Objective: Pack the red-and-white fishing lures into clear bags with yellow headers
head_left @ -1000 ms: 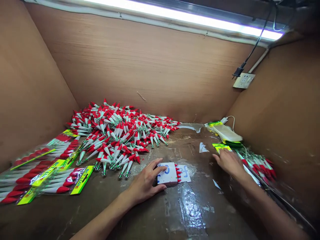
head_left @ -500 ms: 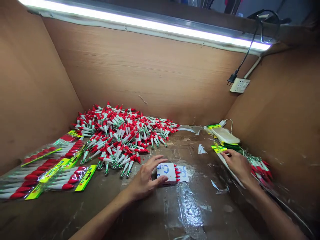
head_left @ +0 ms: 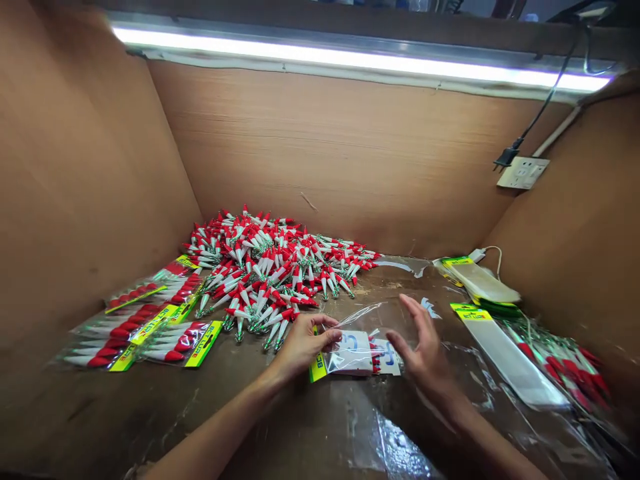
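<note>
While the left hand [head_left: 303, 341] pinches the clear plastic bag with yellow header [head_left: 345, 350] in a closed grip, the right hand [head_left: 425, 347] hovers beside it. Its grip is open, fingers spread.

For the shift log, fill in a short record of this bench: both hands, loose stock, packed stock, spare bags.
left hand: fingers pinch the clear bag at its yellow-header end
right hand: open, close to the bag's other end, not gripping
white block: holds red-tipped lures, at the bag
loose lures: heap by the back wall
packed bags: far left
empty bags: right side
</note>
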A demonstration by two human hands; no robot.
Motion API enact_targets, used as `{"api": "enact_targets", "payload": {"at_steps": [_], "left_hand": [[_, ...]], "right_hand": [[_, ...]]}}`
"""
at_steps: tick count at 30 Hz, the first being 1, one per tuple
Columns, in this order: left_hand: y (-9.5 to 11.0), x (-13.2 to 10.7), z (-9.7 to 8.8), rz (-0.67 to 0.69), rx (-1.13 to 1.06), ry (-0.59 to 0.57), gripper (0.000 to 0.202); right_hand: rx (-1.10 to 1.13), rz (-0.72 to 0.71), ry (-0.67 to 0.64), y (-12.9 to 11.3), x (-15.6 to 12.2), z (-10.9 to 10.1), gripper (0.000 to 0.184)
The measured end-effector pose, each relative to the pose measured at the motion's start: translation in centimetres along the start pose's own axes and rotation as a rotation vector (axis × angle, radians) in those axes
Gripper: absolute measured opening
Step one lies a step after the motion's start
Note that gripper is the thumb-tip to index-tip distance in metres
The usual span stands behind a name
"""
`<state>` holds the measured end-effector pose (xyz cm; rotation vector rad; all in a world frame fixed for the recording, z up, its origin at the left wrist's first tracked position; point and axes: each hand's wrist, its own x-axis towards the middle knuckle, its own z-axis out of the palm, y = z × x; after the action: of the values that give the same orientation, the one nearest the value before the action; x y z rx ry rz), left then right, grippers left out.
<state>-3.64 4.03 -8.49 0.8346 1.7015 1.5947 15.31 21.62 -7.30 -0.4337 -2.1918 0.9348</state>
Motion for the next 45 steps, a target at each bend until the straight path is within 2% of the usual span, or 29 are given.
{"api": "enact_targets", "payload": {"at_steps": [2,4,5,9,12,14,16,19,22,25,32,35,37,40,43,45], "left_hand": [[0.0,0.1,-0.3,0.01,0.019,-0.025,0.041],[0.1,0.1,-0.4,0.005,0.012,-0.066,0.041],[0.1,0.1,-0.4,0.002,0.003,-0.082,0.041],[0.4,0.2,-0.6,-0.02,-0.043,-0.113,0.041],[0.6,0.4,-1.2,-0.022,-0.01,-0.088,0.042],[0.9,0.6,-1.9,-0.015,0.018,-0.019,0.043],[1.2,0.9,-2.5,-0.028,0.008,0.06,0.045],[1.6,1.2,-3.3,-0.032,-0.051,0.131,0.048],[1.5,1.3,-3.8,-0.002,-0.076,0.14,0.05],[1.1,1.4,-3.9,0.011,-0.05,0.113,0.05],[1.2,1.1,-3.4,0.003,0.002,0.086,0.047],[1.5,1.0,-3.4,-0.009,-0.018,0.103,0.047],[1.4,1.1,-3.7,-0.024,-0.025,0.111,0.047],[1.1,1.3,-4.0,-0.029,-0.02,0.098,0.045],[0.6,1.5,-4.2,-0.018,-0.006,0.086,0.044],[0.4,1.6,-4.2,-0.024,-0.007,0.077,0.044]], "right_hand": [[0.253,0.255,-0.149,1.1,0.9,-0.1,0.055],[0.451,0.392,-0.288,1.7,1.2,0.2,0.04],[0.498,0.425,-0.298,1.7,1.2,0.5,0.036],[0.609,0.493,-0.215,1.6,0.7,1.3,0.04],[0.72,0.524,-0.143,1.7,0.8,1.1,0.045],[0.627,0.462,-0.059,1.7,0.9,0.8,0.047],[0.37,0.313,-0.09,1.4,0.7,1.0,0.044],[-0.021,-0.032,-0.344,-0.3,-0.3,2.3,0.045],[-0.25,-0.252,-0.549,-2.5,-1.6,4.4,0.072],[-0.368,-0.284,-0.576,-4.0,-2.3,5.7,0.084],[-0.453,-0.227,-0.467,-4.2,-1.3,7.4,0.061],[-0.445,-0.237,-0.503,-3.9,-0.9,8.0,0.052],[-0.396,-0.275,-0.555,-3.7,-1.2,7.4,0.053],[-0.306,-0.328,-0.62,-3.1,-2.4,4.9,0.061],[-0.263,-0.302,-0.644,-1.8,-4.0,1.4,0.047],[-0.276,-0.266,-0.606,-0.3,-4.9,-0.6,0.036]]}}
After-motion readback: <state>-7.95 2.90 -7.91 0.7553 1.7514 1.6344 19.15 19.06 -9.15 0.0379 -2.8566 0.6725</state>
